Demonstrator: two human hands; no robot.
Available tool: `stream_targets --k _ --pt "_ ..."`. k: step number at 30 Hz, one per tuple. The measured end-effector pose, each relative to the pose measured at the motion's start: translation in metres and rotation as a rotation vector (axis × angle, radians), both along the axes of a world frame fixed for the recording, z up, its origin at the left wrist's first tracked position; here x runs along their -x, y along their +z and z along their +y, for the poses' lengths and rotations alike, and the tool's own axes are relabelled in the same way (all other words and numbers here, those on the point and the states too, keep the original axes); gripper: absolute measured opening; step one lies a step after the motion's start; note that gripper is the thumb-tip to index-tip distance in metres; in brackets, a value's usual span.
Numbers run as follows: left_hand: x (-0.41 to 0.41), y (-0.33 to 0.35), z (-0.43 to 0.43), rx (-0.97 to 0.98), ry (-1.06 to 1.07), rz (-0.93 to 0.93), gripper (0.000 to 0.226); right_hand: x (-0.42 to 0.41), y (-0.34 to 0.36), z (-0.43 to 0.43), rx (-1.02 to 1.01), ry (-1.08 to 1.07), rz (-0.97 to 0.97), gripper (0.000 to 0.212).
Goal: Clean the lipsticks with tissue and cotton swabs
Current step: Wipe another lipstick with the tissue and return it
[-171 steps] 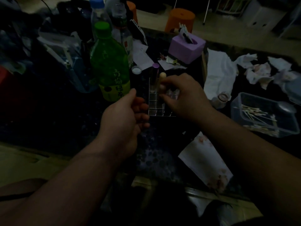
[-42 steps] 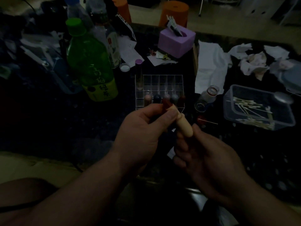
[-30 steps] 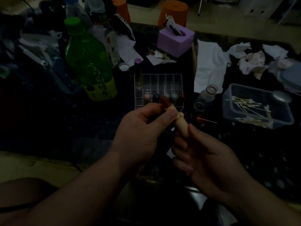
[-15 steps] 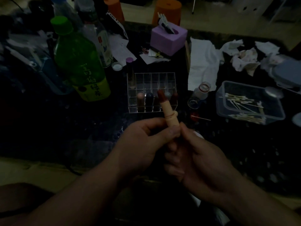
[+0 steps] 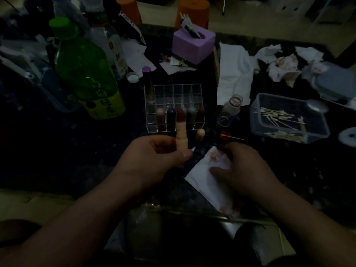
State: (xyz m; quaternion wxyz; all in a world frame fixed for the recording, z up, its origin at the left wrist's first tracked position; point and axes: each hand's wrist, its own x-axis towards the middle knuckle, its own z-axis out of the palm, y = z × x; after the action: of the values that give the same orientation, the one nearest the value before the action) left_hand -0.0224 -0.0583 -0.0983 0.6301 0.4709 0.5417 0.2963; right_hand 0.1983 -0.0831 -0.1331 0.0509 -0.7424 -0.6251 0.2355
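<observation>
**Lipstick upright in L hand, R hand on the tissue**

Left hand (image 5: pixel 159 158): thumb + fingers were curled round the lower barrel of the lipstick (image 5: pixel 181 135), centre frame. They pinched it upright w/ the dark-red tip bare and clear above the knuckles, prob. so the colour touched nothing and sat open for wiping.

Right hand (image 5: pixel 244 170): fingers were curled over the far corner of the tissue (image 5: pixel 202 180) w/ the thumb on top, gripping it just right of the lipstick. The sheet lay on the table (image 5: pixel 96 151), pink-stained at both ends, so a clean patch was prob. wanted.

The cap (image 5: pixel 200 134) stood just above the hands, apart from both, handy for re-capping. The rack (image 5: pixel 173 93) behind it held a front row of lipsticks. The tub (image 5: pixel 289 116) of swabs sat at right, untouched. Used tissues (image 5: pixel 283 68) lay upper right, the bottle (image 5: pixel 84 74) upper left.

My read: wipe not yet begun.
</observation>
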Motion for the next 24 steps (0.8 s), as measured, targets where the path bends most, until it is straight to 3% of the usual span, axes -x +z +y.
stream_targets --k 4,6,10,14,17,19,22,24 --pt "-0.001 -0.003 -0.002 0.038 -0.117 0.143 0.016 0.001 0.008 0.005 0.109 -0.062 0.184 0.015" --pt "-0.001 -0.005 -0.003 0.033 -0.173 0.177 0.016 -0.004 0.019 0.004 0.141 -0.096 0.413 0.007" --pt "-0.003 -0.005 -0.007 0.063 -0.220 0.041 0.020 -0.009 0.045 -0.003 0.359 -0.207 1.048 0.023" --pt "-0.006 -0.001 -0.007 0.018 -0.205 -0.008 0.029 -0.010 0.053 -0.010 0.435 -0.272 1.359 0.029" --pt "-0.008 0.002 -0.009 0.004 -0.198 -0.014 0.027 0.001 0.053 -0.018 0.318 -0.292 1.381 0.004" --pt "-0.009 0.003 -0.011 0.023 -0.201 0.014 0.023 0.009 0.049 -0.024 0.198 -0.369 1.323 0.012" --pt "-0.012 0.003 -0.012 -0.032 -0.211 0.173 0.024 0.012 0.039 -0.027 -0.096 -0.299 0.885 0.014" --pt "-0.015 0.004 -0.013 -0.141 -0.166 0.348 0.025 0.011 0.037 -0.026 -0.236 -0.251 0.706 0.016"
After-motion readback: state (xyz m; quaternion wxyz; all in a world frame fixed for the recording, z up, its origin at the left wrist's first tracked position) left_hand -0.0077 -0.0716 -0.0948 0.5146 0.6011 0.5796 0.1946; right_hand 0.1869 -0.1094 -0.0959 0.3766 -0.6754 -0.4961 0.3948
